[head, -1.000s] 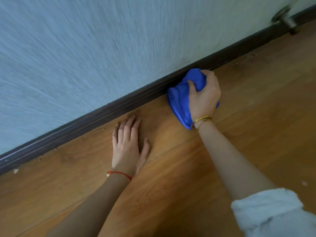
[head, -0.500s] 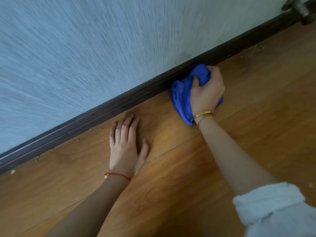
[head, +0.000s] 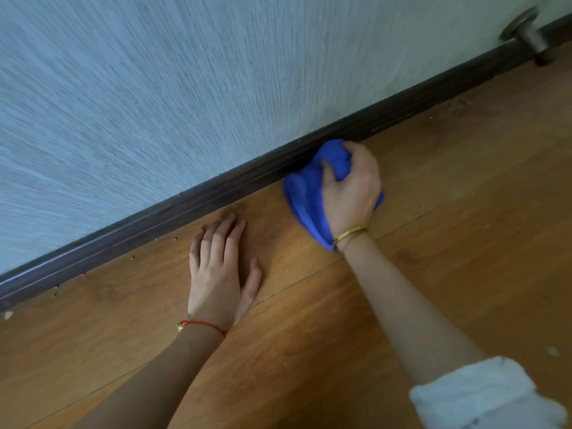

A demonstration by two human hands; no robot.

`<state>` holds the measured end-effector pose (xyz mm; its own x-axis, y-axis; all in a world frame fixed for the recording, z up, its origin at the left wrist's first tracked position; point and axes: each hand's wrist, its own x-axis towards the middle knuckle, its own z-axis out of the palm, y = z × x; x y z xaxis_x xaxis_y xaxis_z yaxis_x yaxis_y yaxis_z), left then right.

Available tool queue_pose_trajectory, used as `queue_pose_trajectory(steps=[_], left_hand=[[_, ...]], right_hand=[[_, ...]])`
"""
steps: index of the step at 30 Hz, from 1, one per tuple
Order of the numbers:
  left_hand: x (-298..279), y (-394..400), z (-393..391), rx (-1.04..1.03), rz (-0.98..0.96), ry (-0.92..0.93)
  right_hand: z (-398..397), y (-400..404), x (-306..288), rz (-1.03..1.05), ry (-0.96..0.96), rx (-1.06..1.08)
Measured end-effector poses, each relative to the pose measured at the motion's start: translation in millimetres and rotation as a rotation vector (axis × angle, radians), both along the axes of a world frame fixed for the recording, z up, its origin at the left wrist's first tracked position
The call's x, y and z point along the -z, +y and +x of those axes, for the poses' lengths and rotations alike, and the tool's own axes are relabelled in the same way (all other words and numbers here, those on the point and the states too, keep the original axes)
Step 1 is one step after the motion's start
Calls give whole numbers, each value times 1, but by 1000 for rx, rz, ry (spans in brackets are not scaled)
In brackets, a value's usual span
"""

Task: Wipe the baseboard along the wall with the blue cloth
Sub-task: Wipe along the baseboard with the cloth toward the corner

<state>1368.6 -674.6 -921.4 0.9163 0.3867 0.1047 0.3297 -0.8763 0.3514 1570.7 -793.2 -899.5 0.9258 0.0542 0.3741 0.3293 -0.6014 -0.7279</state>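
A dark brown baseboard [head: 198, 199] runs diagonally from lower left to upper right at the foot of a pale blue textured wall. My right hand [head: 351, 188] grips a bunched blue cloth [head: 305, 193] and holds its top against the baseboard. The cloth's lower part trails on the floor under my wrist. To the left, my left hand [head: 218, 274] rests flat on the wooden floor with fingers straight, pointing toward the baseboard and holding nothing.
A metal door stop [head: 530, 34] sticks out from the wall at the upper right. Small crumbs of debris [head: 133, 257] lie along the floor beside the baseboard on the left. The wooden floor [head: 448, 243] stretches right and toward me.
My right hand and the cloth stay against the baseboard, with only a slight shift along it as the view moves. My left hand stays flat on the floor.
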Motion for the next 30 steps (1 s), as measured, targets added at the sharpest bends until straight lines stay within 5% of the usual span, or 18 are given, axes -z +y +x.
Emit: queue_pose_trajectory(steps=[4,10,18,25,30], left_hand=[[0,1,-1,-2,1,11],[-1,0,0,-2,13,4],[-1,0,-1,-2,16,-20],[-1,1,-1,-1,-12,13],[0,0,-1,-5,-21,-3]], right_hand=[[-25,5,0,-123,-61,-264],[53,-28,-13,54,81,205],[-42,21,-7,-152,-80,-406],[44,-28,-30,-11,61,147],[-22,11,-22,4,81,-127]])
